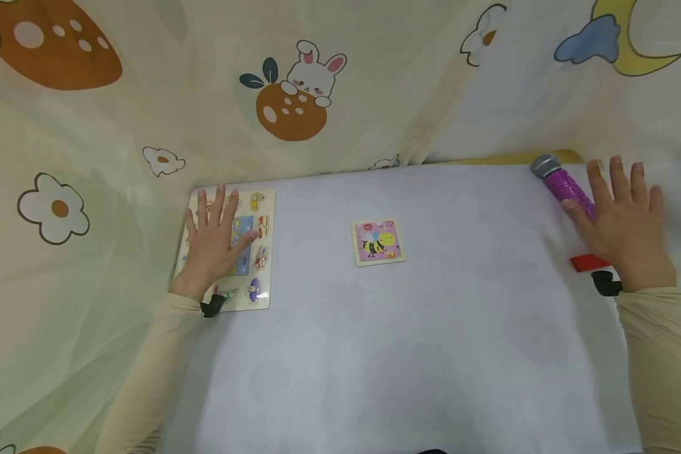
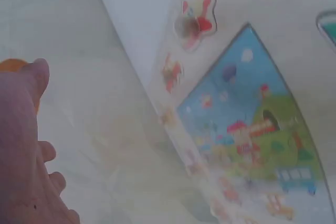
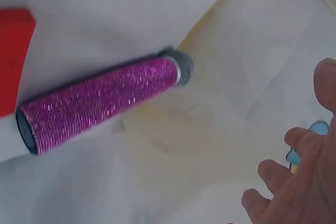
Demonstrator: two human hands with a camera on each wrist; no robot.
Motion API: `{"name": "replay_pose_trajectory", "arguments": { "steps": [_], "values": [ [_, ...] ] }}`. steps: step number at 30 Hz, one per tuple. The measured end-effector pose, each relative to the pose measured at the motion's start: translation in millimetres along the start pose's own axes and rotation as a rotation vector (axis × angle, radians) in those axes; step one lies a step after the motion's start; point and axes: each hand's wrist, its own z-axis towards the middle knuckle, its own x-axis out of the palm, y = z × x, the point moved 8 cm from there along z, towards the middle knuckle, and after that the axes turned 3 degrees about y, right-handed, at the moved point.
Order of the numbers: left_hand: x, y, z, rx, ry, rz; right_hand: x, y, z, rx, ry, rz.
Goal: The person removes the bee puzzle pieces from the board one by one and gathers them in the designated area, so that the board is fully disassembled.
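My left hand (image 1: 209, 247), fingers spread, is over a wooden picture puzzle board (image 1: 265, 284) at the left of the table. In the left wrist view the board shows a blue and green scene (image 2: 252, 129) ringed by small cut-out pictures. On the right, my right hand (image 1: 627, 227) spreads its fingers over a glittery purple microphone (image 1: 569, 190) with a grey head. Part of the microphone is hidden by the hand in the head view; the right wrist view shows its whole body (image 3: 100, 100). Neither hand grips anything. Between them lies a small square bee puzzle (image 1: 377, 242).
A red object (image 1: 589, 262) lies near the right wrist, partly hidden by it. White cloth covers the table (image 1: 431, 353). Behind it and along the left hangs a pale curtain (image 1: 204, 113) printed with rabbits and flowers. A yellow edge (image 1: 505, 157) shows at the back right.
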Motion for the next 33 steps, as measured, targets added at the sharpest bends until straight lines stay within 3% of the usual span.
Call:
{"name": "replay_pose_trajectory", "arguments": {
  "steps": [4,7,10,16,23,27,33],
  "values": [
    [18.4,-17.6,3.4,0.050,0.033,-0.001,12.7,17.2,5.7,-0.081,0.013,0.057],
    [36.4,-42.2,3.3,0.110,0.078,0.014,23.9,39.8,10.5,-0.162,0.013,0.097],
    [57.0,-75.7,0.0,0.178,0.132,0.030,36.1,66.2,15.3,-0.237,0.015,0.106],
    [96.7,-155.0,-13.5,0.317,0.264,-0.022,53.0,121.4,26.0,-0.345,0.052,0.144],
    [131.3,-235.0,-24.3,0.475,0.323,-0.049,66.2,184.1,42.6,-0.421,0.112,0.229],
    [147.8,-257.2,-19.5,0.478,0.342,-0.057,72.3,221.5,51.4,-0.471,0.163,0.285],
    [165.4,-263.3,-8.4,0.414,0.387,-0.069,77.8,274.1,60.1,-0.606,0.194,0.394]
  ]
}}
